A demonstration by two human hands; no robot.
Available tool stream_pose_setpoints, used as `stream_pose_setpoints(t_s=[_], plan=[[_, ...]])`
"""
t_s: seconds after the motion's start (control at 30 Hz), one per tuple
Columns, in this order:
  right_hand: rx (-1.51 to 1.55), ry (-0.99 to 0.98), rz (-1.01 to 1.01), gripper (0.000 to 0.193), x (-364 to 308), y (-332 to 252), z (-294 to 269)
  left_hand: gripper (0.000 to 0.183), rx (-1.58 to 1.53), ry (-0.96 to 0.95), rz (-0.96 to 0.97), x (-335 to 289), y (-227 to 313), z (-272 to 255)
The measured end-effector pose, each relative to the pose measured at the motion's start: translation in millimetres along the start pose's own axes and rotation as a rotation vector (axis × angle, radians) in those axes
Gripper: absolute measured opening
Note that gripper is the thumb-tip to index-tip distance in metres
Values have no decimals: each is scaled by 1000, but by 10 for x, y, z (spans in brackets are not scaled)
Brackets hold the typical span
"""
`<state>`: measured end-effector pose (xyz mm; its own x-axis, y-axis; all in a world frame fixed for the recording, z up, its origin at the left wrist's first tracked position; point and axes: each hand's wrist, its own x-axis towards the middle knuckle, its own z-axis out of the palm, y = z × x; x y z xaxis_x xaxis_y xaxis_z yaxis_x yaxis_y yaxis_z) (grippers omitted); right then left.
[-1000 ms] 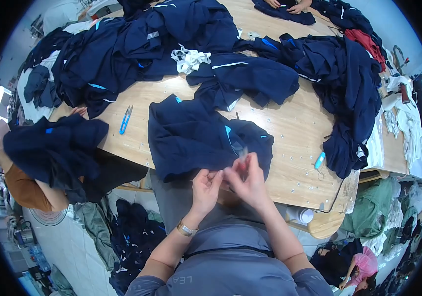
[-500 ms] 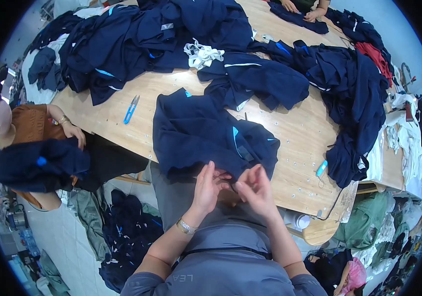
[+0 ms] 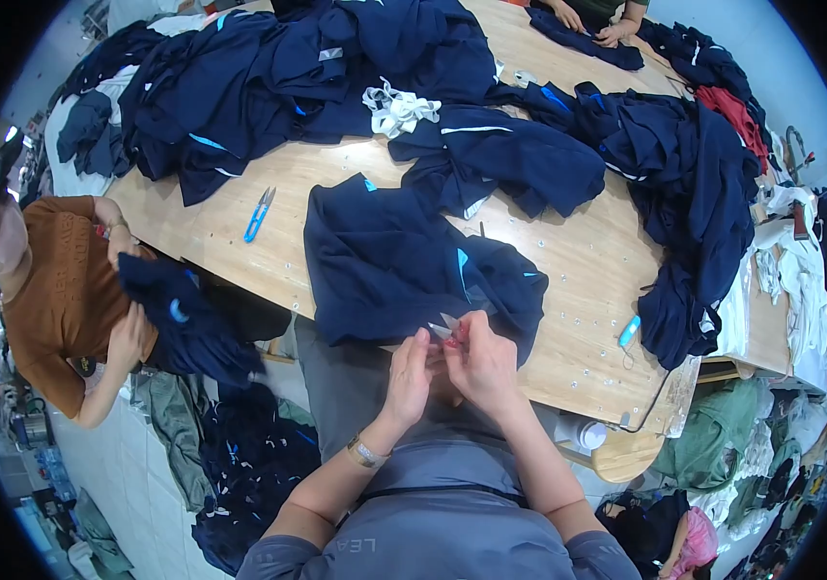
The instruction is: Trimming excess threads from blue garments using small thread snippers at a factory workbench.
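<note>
Small red-handled thread snips (image 3: 451, 335) are held in my right hand (image 3: 483, 365), their pale blades pointing up and to the left. My left hand (image 3: 410, 379) is right beside the blades, its fingers drawn together; whatever they pinch is too small to make out. Just beyond both hands, a navy garment (image 3: 375, 256) with light blue strips lies crumpled at the table's near edge. Its lower edge lies behind my fingers.
Blue snips (image 3: 257, 217) lie left on the wooden table (image 3: 230, 208). Navy garments (image 3: 230, 87) are heaped at the back, with white bands (image 3: 399, 108) on them. More navy cloth (image 3: 684, 184) and a turquoise tool (image 3: 630, 331) are at right. A co-worker (image 3: 75, 261) handles dark cloth at left.
The red snips' blades have come into view in my right hand, which has shifted slightly left. My left hand's fingers have drawn together. The co-worker at left has swung the dark cloth rightward.
</note>
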<state>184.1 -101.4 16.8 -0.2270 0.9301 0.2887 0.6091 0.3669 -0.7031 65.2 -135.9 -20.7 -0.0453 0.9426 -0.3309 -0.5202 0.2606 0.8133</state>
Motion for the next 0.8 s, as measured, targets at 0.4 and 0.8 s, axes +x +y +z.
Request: stream_pose_setpoints(t_s=[0.4, 0.8], plan=[[847, -223, 237, 29, -127, 23, -313, 20, -461, -118, -85, 3, 208, 173], [783, 55, 324, 32, 153, 97, -140, 23, -366, -165, 18, 9, 256, 220]])
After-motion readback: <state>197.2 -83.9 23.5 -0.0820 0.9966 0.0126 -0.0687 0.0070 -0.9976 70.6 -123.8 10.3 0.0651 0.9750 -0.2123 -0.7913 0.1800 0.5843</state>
